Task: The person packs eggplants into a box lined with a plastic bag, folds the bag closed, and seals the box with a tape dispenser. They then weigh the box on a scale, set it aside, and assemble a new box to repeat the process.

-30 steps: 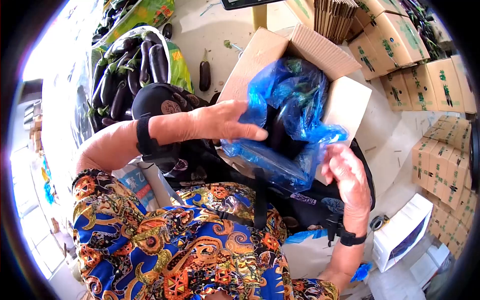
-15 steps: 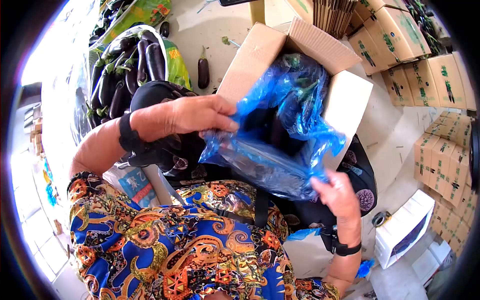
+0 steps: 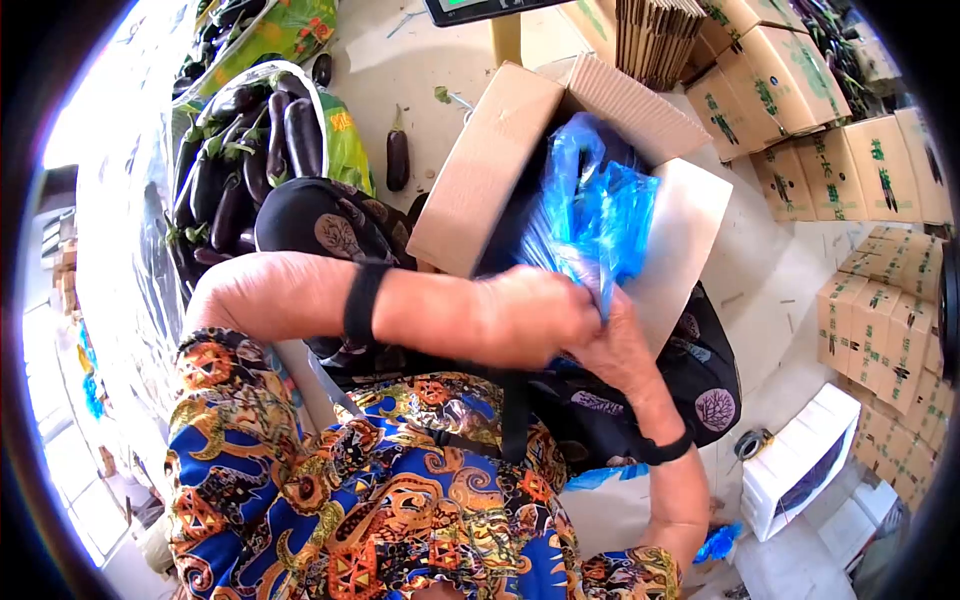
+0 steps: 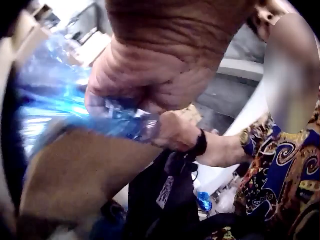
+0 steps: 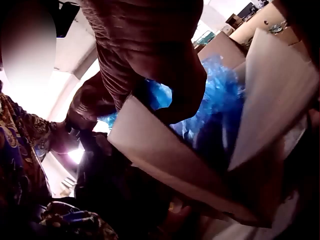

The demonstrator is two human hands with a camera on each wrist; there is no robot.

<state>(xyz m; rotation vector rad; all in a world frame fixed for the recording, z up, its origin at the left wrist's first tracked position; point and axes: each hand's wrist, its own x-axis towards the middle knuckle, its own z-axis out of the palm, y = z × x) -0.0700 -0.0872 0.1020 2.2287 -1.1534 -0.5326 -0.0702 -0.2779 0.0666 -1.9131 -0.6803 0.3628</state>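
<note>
A thin blue plastic bag (image 3: 615,215) lines an open cardboard box (image 3: 490,165), its mouth drawn together into a twisted bunch. My left hand (image 3: 535,315) grips the bunched plastic, fingers curled, as the left wrist view shows with blue film (image 4: 132,120) below the knuckles. Right against it, my right hand (image 3: 620,345) holds the gathered bag from the other side. In the right wrist view the right hand (image 5: 160,60) bends over a box flap (image 5: 160,145), blue plastic showing within its curl. The bag's contents are hidden by the film.
A large sack of eggplants (image 3: 235,165) stands at the left, and a single eggplant (image 3: 398,155) lies on the floor. Printed cartons (image 3: 770,90) are stacked at the right, near flattened cardboard (image 3: 655,40). A white foam box (image 3: 800,460) sits at lower right.
The hands were apart, first loose near the bag, then each pulling an edge outward. Now they have come together over the box's near side, and the bag's mouth is bunched between them.
</note>
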